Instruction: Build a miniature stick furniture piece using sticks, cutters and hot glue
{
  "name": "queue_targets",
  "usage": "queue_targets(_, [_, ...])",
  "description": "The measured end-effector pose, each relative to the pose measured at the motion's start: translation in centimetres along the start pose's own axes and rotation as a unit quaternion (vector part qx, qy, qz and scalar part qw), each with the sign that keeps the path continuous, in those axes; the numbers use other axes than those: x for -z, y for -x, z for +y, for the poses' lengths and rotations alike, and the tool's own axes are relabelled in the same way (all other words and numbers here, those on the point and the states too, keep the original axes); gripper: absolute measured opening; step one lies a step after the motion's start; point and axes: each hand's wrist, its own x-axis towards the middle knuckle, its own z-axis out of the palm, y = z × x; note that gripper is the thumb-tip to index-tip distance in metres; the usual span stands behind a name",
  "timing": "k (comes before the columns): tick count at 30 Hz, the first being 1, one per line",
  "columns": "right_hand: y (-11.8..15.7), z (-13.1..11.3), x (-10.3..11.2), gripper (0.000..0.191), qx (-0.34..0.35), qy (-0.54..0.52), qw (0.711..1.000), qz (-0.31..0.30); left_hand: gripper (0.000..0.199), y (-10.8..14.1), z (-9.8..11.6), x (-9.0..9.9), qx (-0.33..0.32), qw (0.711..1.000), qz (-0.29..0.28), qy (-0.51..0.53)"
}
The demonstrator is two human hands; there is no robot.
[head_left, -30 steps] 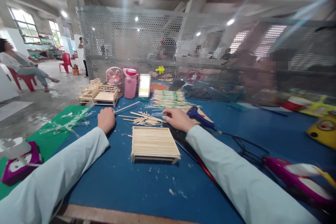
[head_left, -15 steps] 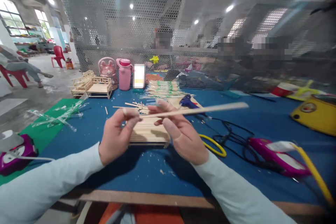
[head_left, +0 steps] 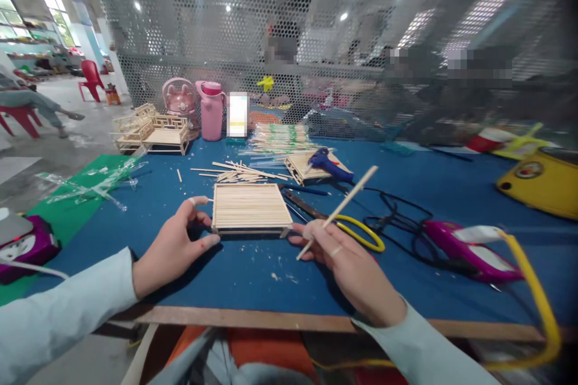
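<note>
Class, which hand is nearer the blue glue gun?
Right. The right hand is in front of the glue gun; the left hand is farther left, beside the wooden platform.

head cam: head-worn, faces forward and down
close: left hand (head_left: 170, 246), right hand (head_left: 350, 260), blue tabletop (head_left: 257, 292)
far: mesh screen (head_left: 180, 42)

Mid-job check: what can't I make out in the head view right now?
All head view:
- Held stick: a stretch near its lower end, covered by the right hand.
- Slatted panel: most of its underside, hidden by its own top.
- Left hand: whether its fingertips touch the panel; contact too small to tell.
- Yellow container: far side, cut off by the right edge.
</note>
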Motion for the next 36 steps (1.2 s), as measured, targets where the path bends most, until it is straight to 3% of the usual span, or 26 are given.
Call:
queue_targets(4, [-0.6,-1.4,-0.6,0.046,0.038,0.031,0.999,-0.018,0.045,-1.0,1.1,-0.3,-0.006,0.998,0.044,0.052])
queue_targets(9, [-2.9,-4.2,0.4,0.044,0.098,0.099,0.988,-0.063,0.037,-3.5,2.9,0.1,0.001,0.975,0.096,0.200])
queue_targets(14, [-5.4,-5.7,0.6,0.036,0.169,0.198,0.959,-0.110,0.039,-5.2,3.1,0.2,0.037,0.966,0.074,0.243])
queue_targets(16, [-5.9,-5.9,0.5,0.035,0.201,0.247,0.943,-0.100,0.043,-5.2,2.7,0.1,0.030,0.964,0.066,0.254])
queue_targets(22, [-5.9,-5.4,1.9,0.030,0.290,0.375,0.880,0.034,0.046,-5.0,2.0,-0.2,0.028,0.962,0.065,0.263])
queue_targets(28, [-5.7,-4.7,3.0,0.014,0.368,0.441,0.819,0.009,0.043,-5.2,2.6,-0.2,0.036,0.959,0.054,0.275])
queue_targets(33, [-6.2,-4.4,2.2,0.014,0.493,0.430,0.756,0.020,0.041,-5.4,2.2,-0.3,0.022,0.955,0.051,0.292])
queue_targets(36, [-6.2,-4.1,1.7,0.022,0.531,0.435,0.726,0.037,0.038,-5.2,2.1,-0.3,0.018,0.952,0.049,0.303])
